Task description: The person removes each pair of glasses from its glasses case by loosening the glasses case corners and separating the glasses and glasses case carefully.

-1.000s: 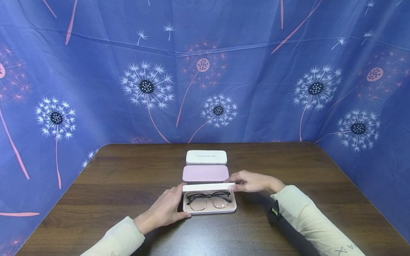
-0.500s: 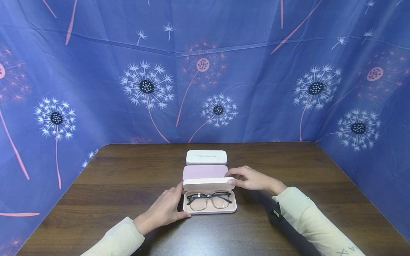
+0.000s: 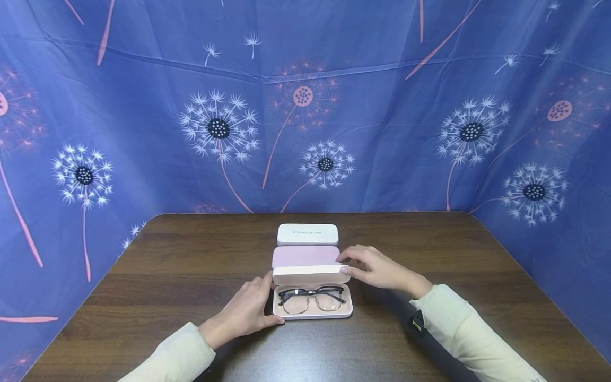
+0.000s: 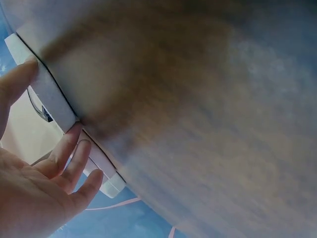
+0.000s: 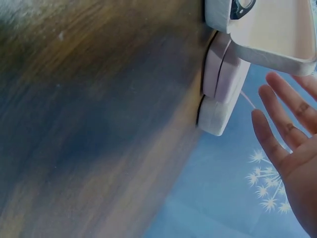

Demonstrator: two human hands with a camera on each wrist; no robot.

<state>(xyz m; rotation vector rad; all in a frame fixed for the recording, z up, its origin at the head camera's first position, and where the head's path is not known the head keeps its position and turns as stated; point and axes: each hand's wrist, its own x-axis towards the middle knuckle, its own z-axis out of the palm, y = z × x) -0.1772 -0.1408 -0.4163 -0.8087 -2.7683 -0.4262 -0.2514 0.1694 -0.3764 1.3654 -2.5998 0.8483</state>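
Note:
A white glasses case lies with its lid raised and its cream lining showing. Inside rest black-topped eyeglasses with thin metal lower rims. My left hand holds the case at its left end, thumb at the front corner and fingers at the back. In the left wrist view, fingertips of the left hand sit along the case's side. At the lid's right end, my right hand pinches the edge, thumb in front and fingers behind. The right wrist view shows its other fingers extended beside the lid; the thumb is hidden there.
Right behind the raised lid is a closed pink case. Beyond that stands a closed white case with small lettering. All are on a dark wooden table, with a blue dandelion-print cloth hanging at its back and sides.
The right hand has swung the lid upward and back, exposing more of its lining. Over the last half second the lid has stayed put. The left hand has not moved.

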